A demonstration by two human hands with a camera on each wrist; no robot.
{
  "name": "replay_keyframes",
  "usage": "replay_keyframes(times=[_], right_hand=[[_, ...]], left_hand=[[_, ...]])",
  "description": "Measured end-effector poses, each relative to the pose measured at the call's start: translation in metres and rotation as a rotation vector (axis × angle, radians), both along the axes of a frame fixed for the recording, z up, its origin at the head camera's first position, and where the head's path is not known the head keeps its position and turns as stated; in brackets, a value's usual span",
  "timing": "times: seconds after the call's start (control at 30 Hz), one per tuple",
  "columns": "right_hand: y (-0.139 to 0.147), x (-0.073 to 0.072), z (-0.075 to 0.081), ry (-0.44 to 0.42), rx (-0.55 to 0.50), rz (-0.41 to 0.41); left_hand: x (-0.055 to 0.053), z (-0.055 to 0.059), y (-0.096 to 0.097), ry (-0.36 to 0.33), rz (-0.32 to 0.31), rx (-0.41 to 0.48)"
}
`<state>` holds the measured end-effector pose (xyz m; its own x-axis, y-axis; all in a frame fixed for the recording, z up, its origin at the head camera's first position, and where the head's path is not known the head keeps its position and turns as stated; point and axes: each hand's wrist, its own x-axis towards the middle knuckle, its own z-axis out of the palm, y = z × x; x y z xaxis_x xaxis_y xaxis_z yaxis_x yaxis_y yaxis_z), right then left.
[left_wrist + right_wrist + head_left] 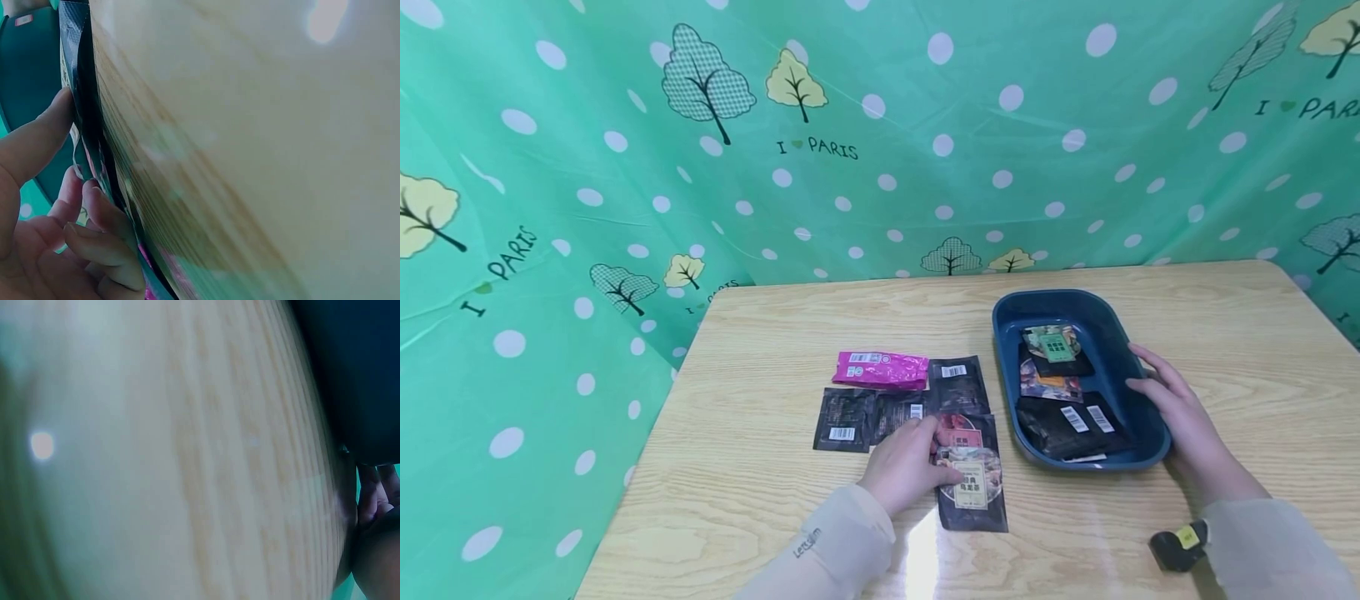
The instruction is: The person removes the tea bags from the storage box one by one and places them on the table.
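Observation:
My left hand (904, 467) pinches the edge of a black tea sachet (970, 492) with a cream label, thumb and fingertips on it; it lies flat over another sachet with a red label (961, 432). In the left wrist view, the thumb (53, 119) and fingertips press the thin sachet edge just above the table. My right hand (1180, 408) holds the right rim of a dark blue plastic basin (1101, 317), thumb over the edge. Inside the basin lie several sachets, among them a green-labelled one (1057, 347) and black ones with barcodes (1052, 425).
Left of the basin lie a pink packet (882, 371) and black barcode sachets (958, 387), (844, 418) partly touching one another. A small black object with a yellow label (1180, 546) is by the right sleeve. Green patterned cloth (880, 167) hangs behind the wooden table (760, 500).

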<state>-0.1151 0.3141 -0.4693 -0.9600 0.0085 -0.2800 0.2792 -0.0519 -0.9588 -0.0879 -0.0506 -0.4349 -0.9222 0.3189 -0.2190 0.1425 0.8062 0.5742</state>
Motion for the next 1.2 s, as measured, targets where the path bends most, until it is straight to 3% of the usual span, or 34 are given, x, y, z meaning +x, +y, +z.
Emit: replay_keyframes(times=[0.33,0.7,0.87,1.07,1.2], right_hand=[[-0.003,-0.003,0.003,-0.042,0.163,0.02],[-0.001,-0.001,0.002,-0.025,0.093,0.009],[-0.002,-0.003,0.002,-0.026,0.157,0.03],[-0.002,-0.002,0.003,-0.02,0.084,0.014],[-0.001,-0.002,0.003,-0.009,0.094,0.019]], left_hand=[[0.0,0.001,0.001,-0.004,-0.019,-0.055],[0.001,0.001,0.004,0.01,-0.032,-0.079],[0.0,0.001,0.004,0.02,-0.042,-0.069],[-0.004,0.01,0.006,0.033,-0.067,-0.063],[-0.009,0.018,0.01,0.045,-0.078,-0.067]])
